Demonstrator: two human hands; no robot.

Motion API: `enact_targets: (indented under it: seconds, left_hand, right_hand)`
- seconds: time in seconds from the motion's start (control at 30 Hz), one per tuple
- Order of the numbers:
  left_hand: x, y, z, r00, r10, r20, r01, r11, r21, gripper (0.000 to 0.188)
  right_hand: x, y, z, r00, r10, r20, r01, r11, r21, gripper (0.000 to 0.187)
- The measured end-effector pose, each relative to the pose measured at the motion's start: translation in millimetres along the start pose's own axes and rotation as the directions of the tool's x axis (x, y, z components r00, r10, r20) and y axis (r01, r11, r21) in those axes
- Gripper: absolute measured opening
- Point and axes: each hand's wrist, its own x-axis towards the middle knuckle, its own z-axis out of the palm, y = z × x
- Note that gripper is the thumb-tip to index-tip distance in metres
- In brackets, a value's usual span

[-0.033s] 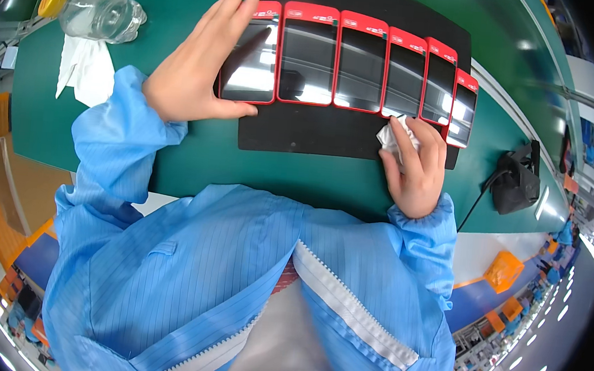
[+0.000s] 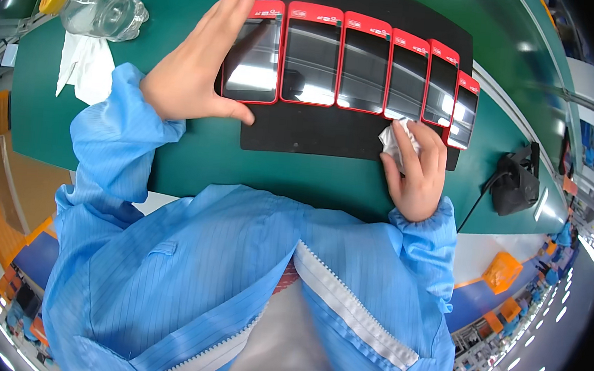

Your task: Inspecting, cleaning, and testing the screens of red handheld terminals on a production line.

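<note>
Lined up clockwise from eleven to two o'clock on a black mat, six phones: red-rimmed, pale print on red top bands, dark glossy screens streaked with white reflections. Grasping a crumpled white wad with the right hand, between two and three o'clock, at the fourth phone's near edge. Spreading the left hand, unclenched, toward half past ten, around the first phone; impossible to tell whether pressing.

- The left hand hid the upper left corner of the leftmost phone.
- The right hand covered part of the crumpled white wipe.
- White lettering was too small to read.
- The lower edge cut off the blue smock.
</note>
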Motion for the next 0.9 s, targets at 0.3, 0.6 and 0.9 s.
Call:
enact_targets:
  seconds: [0.3,0.6,0.9]
  left_hand:
    - [1,-4,-9,0.999,0.019,0.046,-0.016,0.998,-0.063,0.151]
    - [10,-61,16,0.702,0.654,-0.282,-0.616,0.756,0.220,0.133]
    - [10,-54,13,0.918,0.329,-0.221,-0.373,0.905,-0.203,0.141]
  right_hand:
    - [58,-34,-6,0.986,-0.006,-0.164,0.067,0.927,0.368,0.035]
    - [160,-91,79,0.909,-0.371,-0.191,0.402,0.901,0.165,0.039]
    - [152,-70,59,0.880,-0.467,-0.089,0.475,0.855,0.207,0.041]
